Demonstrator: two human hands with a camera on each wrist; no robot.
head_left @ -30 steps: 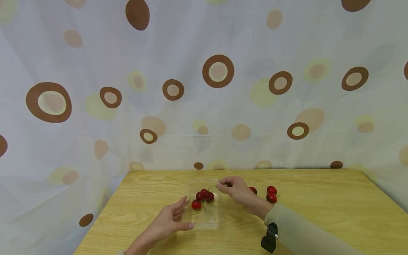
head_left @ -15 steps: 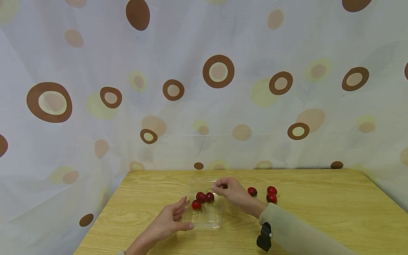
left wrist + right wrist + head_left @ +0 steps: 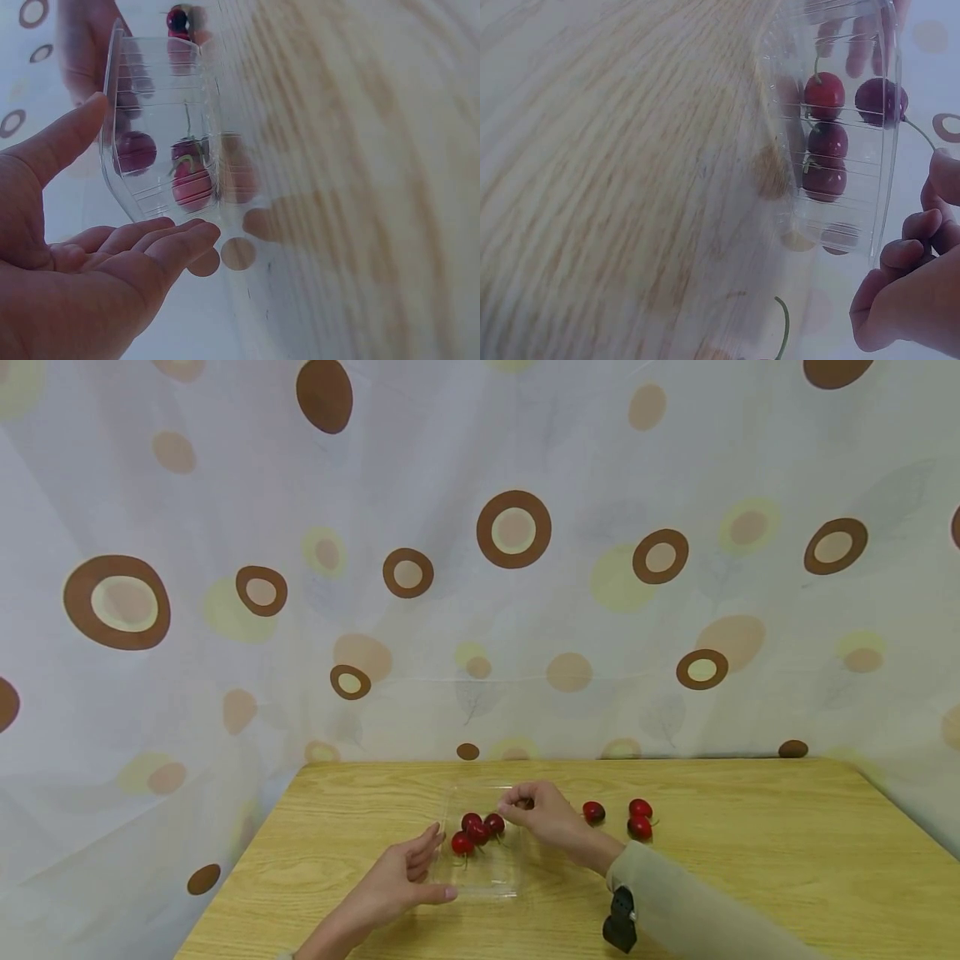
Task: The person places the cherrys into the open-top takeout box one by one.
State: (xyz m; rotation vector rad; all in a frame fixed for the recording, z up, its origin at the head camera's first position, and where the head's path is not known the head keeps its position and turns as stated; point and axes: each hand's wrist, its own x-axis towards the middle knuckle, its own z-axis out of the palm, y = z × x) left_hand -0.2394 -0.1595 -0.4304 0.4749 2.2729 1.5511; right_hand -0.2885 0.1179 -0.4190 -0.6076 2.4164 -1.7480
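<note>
A clear plastic container point(image 3: 495, 878) sits on the table with its top uncovered. Inside it lie several red cherries point(image 3: 826, 141), some with green stems. By its stem, my right hand point(image 3: 551, 818) pinches one dark cherry point(image 3: 877, 101), held just inside the container's rim, above the others. My left hand point(image 3: 393, 878) stays at the container's left side, fingers fairly straight along the wall and thumb extended near the front corner. In the left wrist view the thumb touches or nearly touches the rim.
To the right of the container lie more cherries: one close to my right forearm point(image 3: 594, 812) and a pair point(image 3: 640, 828) farther right. The wooden table point(image 3: 750, 860) ends at a patterned curtain point(image 3: 420, 610) behind. A dark device point(image 3: 621, 922) hangs at my right wrist.
My right hand has moved slightly left, and the cherry it holds has come down among the others in the container. The left hand has stayed where it was.
</note>
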